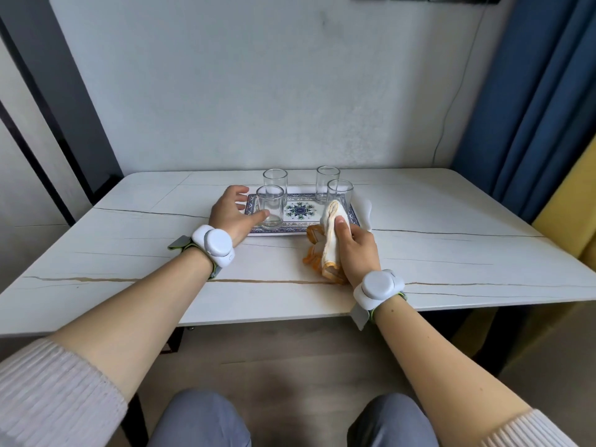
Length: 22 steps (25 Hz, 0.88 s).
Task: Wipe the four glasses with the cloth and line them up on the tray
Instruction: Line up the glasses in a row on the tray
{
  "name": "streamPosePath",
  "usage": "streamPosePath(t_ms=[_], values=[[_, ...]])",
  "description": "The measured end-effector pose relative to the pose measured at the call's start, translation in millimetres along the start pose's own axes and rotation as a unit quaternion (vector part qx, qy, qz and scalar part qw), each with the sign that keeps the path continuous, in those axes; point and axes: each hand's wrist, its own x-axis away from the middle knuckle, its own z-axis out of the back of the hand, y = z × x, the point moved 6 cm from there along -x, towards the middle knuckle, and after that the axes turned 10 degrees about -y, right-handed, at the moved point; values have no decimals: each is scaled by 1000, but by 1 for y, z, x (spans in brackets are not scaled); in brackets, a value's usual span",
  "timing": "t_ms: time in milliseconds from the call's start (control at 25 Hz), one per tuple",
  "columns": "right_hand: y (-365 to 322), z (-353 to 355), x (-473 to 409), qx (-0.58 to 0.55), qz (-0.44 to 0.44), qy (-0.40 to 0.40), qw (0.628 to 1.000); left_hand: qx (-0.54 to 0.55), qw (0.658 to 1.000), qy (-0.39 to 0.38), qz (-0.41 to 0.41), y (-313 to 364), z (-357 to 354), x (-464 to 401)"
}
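Several clear glasses stand upright around a blue-patterned tray (pixel 298 232): a near-left glass (pixel 270 206), a far-left glass (pixel 275 182), a far-right glass (pixel 327 182) and a near-right glass (pixel 340 191). My left hand (pixel 233 216) lies beside the near-left glass with fingers spread, its thumb touching the glass near its base. My right hand (pixel 356 250) grips a white cloth with an orange edge (pixel 332 243) just in front of the near-right glass. The cloth hides the tray's right near corner.
The white marble-look table (pixel 129 253) stands against a pale wall. A blue curtain (pixel 532 108) and a yellow chair (pixel 571 221) are at the right. A white napkin-like piece (pixel 364 209) lies past the tray's right end. White sensor bands sit on both wrists.
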Motion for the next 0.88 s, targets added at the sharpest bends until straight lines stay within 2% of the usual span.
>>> streamPosePath(t_ms=[120, 160, 280, 440, 560, 640, 760, 880], values=[[-14, 48, -3, 126, 1, 45, 991, 6, 1000, 0, -5, 1, 7, 5], [-20, 63, -3, 226, 0, 45, 973, 9, 1000, -3, -5, 2, 6, 5], [-22, 97, -5, 497, -8, 26, 867, 18, 1000, -10, -15, 7, -2, 6], [-2, 122, -11, 525, -87, 38, 846, 20, 999, -10, -23, 8, -7, 8], [21, 121, -18, 484, -162, 33, 859, 16, 1000, -6, -19, 7, -2, 10], [33, 114, -20, 480, -177, 7, 859, 15, 1000, -3, -14, 5, 4, 11], [45, 109, -18, 526, -178, -30, 831, 22, 1000, -4, -5, 1, 10, 12], [41, 109, -20, 512, -178, -20, 840, 19, 1000, -5, 2, -2, 12, 12]])
